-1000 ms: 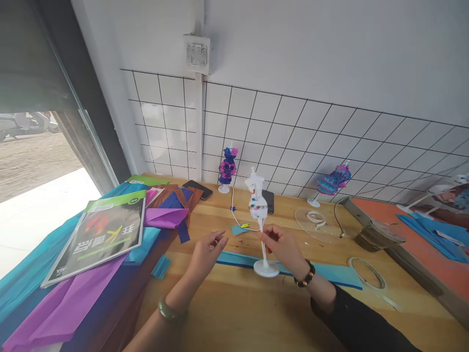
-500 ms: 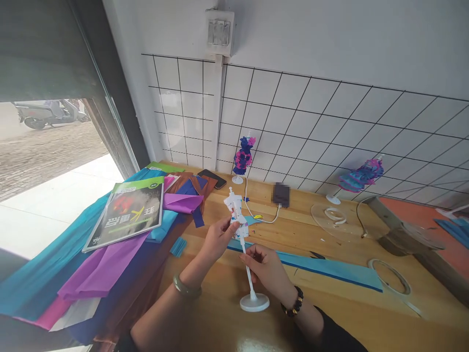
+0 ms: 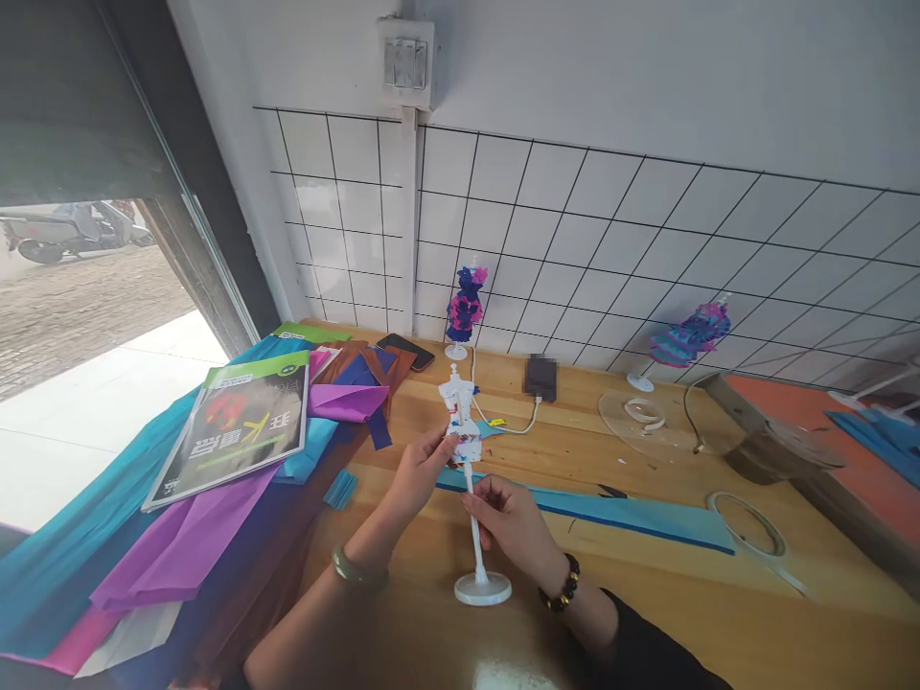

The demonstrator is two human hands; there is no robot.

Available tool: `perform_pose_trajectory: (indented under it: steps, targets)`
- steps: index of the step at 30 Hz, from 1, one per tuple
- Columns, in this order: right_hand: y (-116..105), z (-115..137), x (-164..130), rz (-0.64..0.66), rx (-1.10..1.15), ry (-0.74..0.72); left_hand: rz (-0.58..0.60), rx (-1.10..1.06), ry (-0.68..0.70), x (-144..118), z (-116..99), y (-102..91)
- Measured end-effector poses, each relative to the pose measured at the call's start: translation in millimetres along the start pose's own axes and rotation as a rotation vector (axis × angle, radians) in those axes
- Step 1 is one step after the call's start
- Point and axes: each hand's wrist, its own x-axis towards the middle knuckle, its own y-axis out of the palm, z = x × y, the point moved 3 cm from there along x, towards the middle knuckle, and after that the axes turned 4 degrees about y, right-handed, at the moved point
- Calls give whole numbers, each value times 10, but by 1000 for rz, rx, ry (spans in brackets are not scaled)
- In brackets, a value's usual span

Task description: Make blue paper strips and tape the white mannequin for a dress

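A small white mannequin on a stand [image 3: 462, 422], flecked with blue and pink, stands upright above the wooden table [image 3: 647, 565], its round base [image 3: 482, 588] close to the near edge. My right hand [image 3: 512, 517] pinches the thin white pole below the torso. My left hand [image 3: 418, 472] holds the mannequin's torso from the left with its fingertips. A long blue paper strip [image 3: 618, 513] lies flat behind my hands.
Blue, purple and brown paper sheets [image 3: 179, 546] and a green-edged booklet [image 3: 234, 428] cover the left. Two decorated mannequins [image 3: 464, 307] [image 3: 686, 337] stand by the tiled wall, with two phones [image 3: 406, 350] [image 3: 540, 377], a cable, tape rings [image 3: 747, 522] and an orange tray [image 3: 805, 407].
My right hand carried the mannequin from mid-table toward me. My left hand, open a second ago, took hold of its torso. The view shifted slightly.
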Motion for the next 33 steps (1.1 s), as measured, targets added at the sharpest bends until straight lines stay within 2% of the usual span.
perform_pose_trajectory:
  steps: [6,9,15,18,22,24,27,30,33]
  targets:
    - [19,6,12,-36,23,0,-12,7,22,-37,15,28]
    - [34,-12,30,-35,49,-19,21,-74,12,-53,9,66]
    - [49,-17,72,-67,61,-69,128,-177,-118,-48,69,104]
    - [63,-31,80,-52,57,-79,105,-174,-171,-41,105,56]
    - [21,-70,58,17,138,-95,44,-184,-146,-11,74,-23]
    - [-78,-106,33,-13,164,-102,7,-235,-174,6,48,-49]
    - [-338,-185,-30,-157,25,-139,4,-231,-161,25,-11,-58]
    - [-702,-304,-117,-314,-137,-162,-2,-213,-119,32,-54,-49]
    - [-1162,-453,-229,-464,-236,-152,34,-236,-120,26,-55,-11]
